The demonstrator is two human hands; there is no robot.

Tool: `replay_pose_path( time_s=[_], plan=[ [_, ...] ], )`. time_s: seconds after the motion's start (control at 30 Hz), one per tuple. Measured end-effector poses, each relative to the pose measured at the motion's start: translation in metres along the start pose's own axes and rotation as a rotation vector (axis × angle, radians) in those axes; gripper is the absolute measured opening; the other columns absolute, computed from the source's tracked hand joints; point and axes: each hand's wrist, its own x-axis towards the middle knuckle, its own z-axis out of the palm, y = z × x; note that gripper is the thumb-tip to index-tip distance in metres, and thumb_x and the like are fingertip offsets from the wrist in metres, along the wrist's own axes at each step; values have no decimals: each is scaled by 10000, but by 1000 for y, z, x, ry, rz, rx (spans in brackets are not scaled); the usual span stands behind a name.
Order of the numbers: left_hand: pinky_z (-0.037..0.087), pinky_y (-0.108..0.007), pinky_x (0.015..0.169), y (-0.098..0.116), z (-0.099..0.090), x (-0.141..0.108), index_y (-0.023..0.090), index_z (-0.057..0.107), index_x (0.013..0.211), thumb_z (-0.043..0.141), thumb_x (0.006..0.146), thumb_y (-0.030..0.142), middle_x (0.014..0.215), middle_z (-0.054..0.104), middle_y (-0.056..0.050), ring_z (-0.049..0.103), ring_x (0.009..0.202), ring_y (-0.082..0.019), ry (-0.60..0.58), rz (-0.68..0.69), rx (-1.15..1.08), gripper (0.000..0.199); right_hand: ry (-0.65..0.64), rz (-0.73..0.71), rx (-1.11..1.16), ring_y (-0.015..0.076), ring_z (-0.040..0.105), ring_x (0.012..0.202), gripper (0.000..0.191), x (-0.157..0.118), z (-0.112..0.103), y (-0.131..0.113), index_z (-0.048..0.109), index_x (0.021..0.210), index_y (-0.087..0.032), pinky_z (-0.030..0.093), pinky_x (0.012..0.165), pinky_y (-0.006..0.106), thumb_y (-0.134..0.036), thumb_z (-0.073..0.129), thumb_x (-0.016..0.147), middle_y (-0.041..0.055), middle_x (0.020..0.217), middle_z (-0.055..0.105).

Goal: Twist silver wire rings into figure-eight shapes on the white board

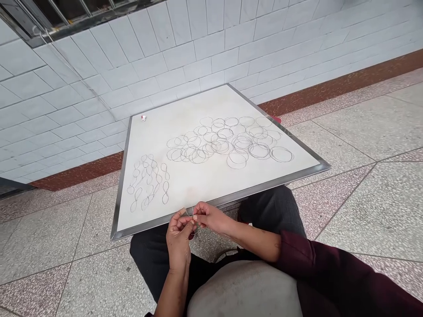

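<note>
White tabletop (198, 187) in the head view carries dark rings (225, 139) and figure-eight loops (165, 187); at its near edge, the left hand (179, 237) and right hand (211, 219) pinch a thin wire (193, 211) between them (each grip narrow).

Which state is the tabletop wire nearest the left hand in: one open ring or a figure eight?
Figure eight: the wire on the tabletop narrows at its middle, with one loop either side.
</note>
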Motion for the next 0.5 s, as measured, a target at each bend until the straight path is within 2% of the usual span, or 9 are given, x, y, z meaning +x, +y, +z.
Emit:
replay_pose_path(
  time_s=[0.1,0.17,0.33,0.5],
  plan=[
    [524,-279,671,6,-1,-3,176,598,1148,831,644,285,785,683,18,650,664,-132,-1,0,-34,566,-67,10,3,114,566,649,335,-4,0,-6,542,847,-180,438,601,249,-461,703,763,-22,718,602],
    [527,-290,715,11,-1,-7,175,597,1158,824,656,281,781,677,24,653,687,-131,-4,4,-51,561,-90,6,-8,121,581,695,366,-8,1,-9,558,861,-176,460,629,260,-496,703,759,-11,759,613],
    [514,-262,734,18,0,-14,167,615,1137,828,640,241,777,672,28,639,699,-113,-2,9,-59,545,-106,-29,-32,100,554,653,361,-12,2,-7,586,872,-168,441,619,252,-390,791,677,-26,768,603],
    [516,-263,680,20,-1,-19,166,628,1106,831,626,267,754,671,19,639,661,-119,-8,5,-79,531,-117,-108,-4,113,562,659,366,-11,4,5,587,853,-171,411,604,250,-398,799,661,-20,749,611]
  ],
)
